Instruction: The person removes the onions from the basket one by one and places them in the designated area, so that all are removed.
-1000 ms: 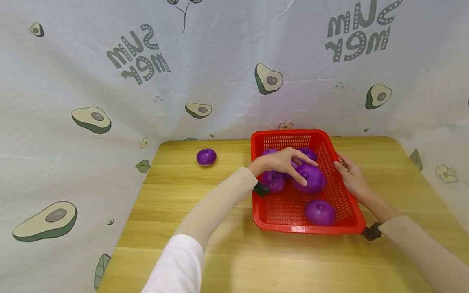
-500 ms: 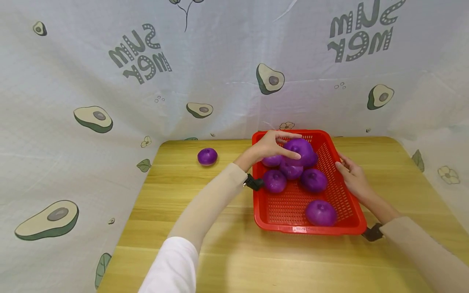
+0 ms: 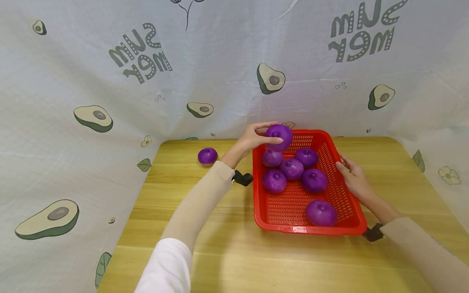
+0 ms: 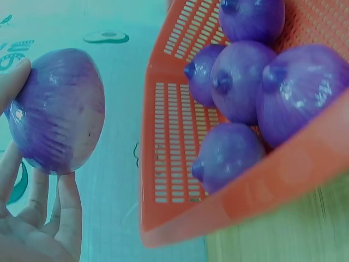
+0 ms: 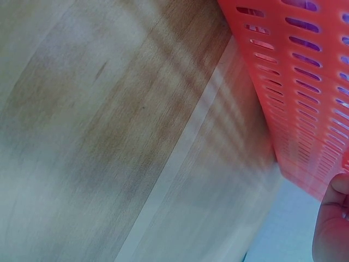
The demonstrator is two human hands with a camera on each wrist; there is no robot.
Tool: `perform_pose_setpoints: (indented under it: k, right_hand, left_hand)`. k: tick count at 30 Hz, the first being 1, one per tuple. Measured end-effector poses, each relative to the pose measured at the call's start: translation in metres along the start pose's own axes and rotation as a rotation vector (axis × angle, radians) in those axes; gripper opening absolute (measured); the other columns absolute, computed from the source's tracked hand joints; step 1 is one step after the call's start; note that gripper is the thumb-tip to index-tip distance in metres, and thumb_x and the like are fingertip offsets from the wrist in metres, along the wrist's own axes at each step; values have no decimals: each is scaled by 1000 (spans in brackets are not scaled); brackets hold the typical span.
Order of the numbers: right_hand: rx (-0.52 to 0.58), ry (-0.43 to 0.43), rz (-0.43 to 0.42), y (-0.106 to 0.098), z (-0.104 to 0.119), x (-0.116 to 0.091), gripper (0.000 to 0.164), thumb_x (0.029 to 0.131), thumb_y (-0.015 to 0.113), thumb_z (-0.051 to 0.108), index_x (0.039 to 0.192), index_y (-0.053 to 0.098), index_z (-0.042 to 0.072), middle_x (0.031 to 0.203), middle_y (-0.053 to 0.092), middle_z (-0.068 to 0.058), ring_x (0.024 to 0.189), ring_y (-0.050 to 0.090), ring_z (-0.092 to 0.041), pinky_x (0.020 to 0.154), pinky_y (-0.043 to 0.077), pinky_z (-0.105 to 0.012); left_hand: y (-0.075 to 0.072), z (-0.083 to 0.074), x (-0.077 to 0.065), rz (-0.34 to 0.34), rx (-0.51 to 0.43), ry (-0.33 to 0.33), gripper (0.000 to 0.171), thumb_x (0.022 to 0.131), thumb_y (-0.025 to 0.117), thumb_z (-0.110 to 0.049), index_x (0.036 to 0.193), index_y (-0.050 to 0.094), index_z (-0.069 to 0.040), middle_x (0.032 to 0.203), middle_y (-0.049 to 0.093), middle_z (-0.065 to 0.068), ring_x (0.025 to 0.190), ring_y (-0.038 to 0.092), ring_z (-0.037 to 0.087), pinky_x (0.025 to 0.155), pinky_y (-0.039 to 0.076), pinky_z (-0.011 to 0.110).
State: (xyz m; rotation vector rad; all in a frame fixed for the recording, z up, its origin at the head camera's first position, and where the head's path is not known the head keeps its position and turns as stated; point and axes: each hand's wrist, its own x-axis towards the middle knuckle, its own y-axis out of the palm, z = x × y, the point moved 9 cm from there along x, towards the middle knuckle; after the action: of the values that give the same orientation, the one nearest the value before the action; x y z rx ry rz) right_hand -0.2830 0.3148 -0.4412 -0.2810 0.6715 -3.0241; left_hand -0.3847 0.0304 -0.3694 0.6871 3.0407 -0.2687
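A: What pose do the hands take?

B: The left hand [image 3: 252, 137] is raised by the far-left corner of the red basket [image 3: 258, 207], its forearm running diagonally up from the lower left. With the thumb on the near side and the fingers on the far side, it grasps a purple onion [image 3: 283, 133].

A: And the right hand [image 3: 352, 178]?

B: It grips the basket's right rim, thumb at the upper edge and fingers along the outside; its forearm enters from the lower right.

A: Where does the held onion lie relative to the basket?

B: Seen from the head, it overlaps the far-left corner; the left wrist view shows a gap between the two.

A: What does the basket contain?

B: Six onions. Five onions [image 3: 292, 168] cluster toward the far half; a sixth onion [image 3: 321, 213] sits apart, near the near-right corner.

A: And outside it?

B: A lone onion [image 3: 207, 156] rests on the wood-grained surface [image 3: 220, 264], well left of the basket. Behind hangs a pale cloth [image 3: 220, 61] printed with avocados.
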Motion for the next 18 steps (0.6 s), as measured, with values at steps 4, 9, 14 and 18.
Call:
perform_pose_setpoints:
  k: [4, 9, 14, 18]
  right_hand:
    - [5, 3, 6, 0, 1, 0, 58, 109, 40, 20, 153, 18, -11, 100, 56, 8, 81, 63, 4, 63, 56, -18]
    - [9, 9, 3, 0, 1, 0, 58, 109, 40, 22, 153, 19, -11, 98, 56, 7, 79, 63, 3, 62, 56, -18]
    - [-4, 14, 1, 0, 1, 0, 58, 109, 40, 22, 153, 19, -10, 98, 54, 2, 78, 62, 3, 62, 56, -18]
    - [-23, 18, 4, 0, 0, 1, 58, 109, 39, 21, 153, 19, -10, 100, 54, -1, 78, 62, 3, 62, 56, -18]
  left_hand:
    - [-15, 5, -1, -66, -20, -25, 58, 80, 87, -25, 134, 66, -25, 117, 69, 4, 108, 61, 17, 101, 46, 42]
    - [-34, 11, -4, -197, -68, -19, 56, 80, 87, -24, 132, 67, -24, 120, 67, 8, 109, 60, 20, 98, 50, 40]
    - [-52, 21, -7, -298, -136, -11, 59, 82, 85, -21, 137, 63, -18, 129, 62, 11, 112, 59, 23, 94, 53, 35]
    - [-64, 31, -9, -357, -145, -19, 63, 82, 85, -21, 140, 61, -17, 131, 61, 14, 113, 59, 24, 93, 53, 34]
